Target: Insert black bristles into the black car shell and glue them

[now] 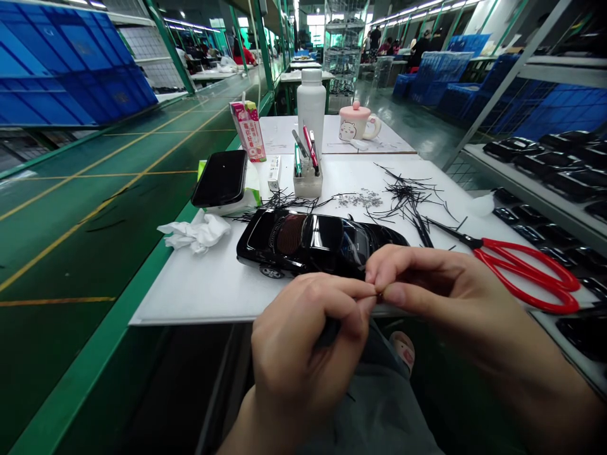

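Note:
My left hand [310, 335] and my right hand [427, 278] meet fingertip to fingertip over the table's near edge. Both are closed in a pinch around a tiny dark piece [379, 297], too small to name and mostly covered by the fingers. Just behind them a glossy black model car [327, 243] sits on the white tabletop [190, 291], its rear toward the left. My hands hide part of its near front side. Red-handled scissors [526, 265] lie to the right, beyond my right hand, blades pointing to the back left.
Thin black strips [408, 193] and small grey bits [360, 199] are scattered behind the car. A pen holder [308, 183], white bottle [312, 104], lidded mug [358, 123], drink carton [249, 129], phone [220, 178] and crumpled tissue [194, 232] stand or lie around. Black car bodies [569, 170] fill the right rack.

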Available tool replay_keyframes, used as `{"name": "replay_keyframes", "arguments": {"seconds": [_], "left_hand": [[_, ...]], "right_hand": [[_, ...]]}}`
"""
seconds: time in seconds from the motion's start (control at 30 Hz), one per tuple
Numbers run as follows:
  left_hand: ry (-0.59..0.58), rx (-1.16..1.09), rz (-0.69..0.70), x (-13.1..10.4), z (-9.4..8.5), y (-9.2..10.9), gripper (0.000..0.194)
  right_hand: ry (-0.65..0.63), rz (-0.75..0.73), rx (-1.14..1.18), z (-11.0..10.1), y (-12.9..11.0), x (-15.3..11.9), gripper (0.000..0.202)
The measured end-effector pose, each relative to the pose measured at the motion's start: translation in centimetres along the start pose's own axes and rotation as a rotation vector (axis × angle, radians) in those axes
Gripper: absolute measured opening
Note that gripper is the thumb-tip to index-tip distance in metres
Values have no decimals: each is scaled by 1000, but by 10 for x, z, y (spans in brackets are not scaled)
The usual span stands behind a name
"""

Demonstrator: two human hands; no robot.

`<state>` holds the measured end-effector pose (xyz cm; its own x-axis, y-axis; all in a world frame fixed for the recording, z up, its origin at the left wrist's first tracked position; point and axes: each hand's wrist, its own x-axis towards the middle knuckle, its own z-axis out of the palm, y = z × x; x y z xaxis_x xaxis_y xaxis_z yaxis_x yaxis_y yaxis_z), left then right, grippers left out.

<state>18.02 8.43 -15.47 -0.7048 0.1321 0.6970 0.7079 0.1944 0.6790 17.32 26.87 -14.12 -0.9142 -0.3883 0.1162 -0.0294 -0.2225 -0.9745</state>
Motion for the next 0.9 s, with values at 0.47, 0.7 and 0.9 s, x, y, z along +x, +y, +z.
{"name": "replay_keyframes", "arguments": {"seconds": [0.47, 0.7, 0.9], "left_hand": [[38, -40, -134, -1, -1, 4, 31], [-5, 2, -50, 8, 0, 3, 30], [-21, 129, 32, 17, -12, -10, 29]], "right_hand": [[187, -382, -656, 14, -2, -3, 14], [260, -459, -869, 11, 1, -4, 14], [213, -347, -822, 4, 4, -10, 9]]}}
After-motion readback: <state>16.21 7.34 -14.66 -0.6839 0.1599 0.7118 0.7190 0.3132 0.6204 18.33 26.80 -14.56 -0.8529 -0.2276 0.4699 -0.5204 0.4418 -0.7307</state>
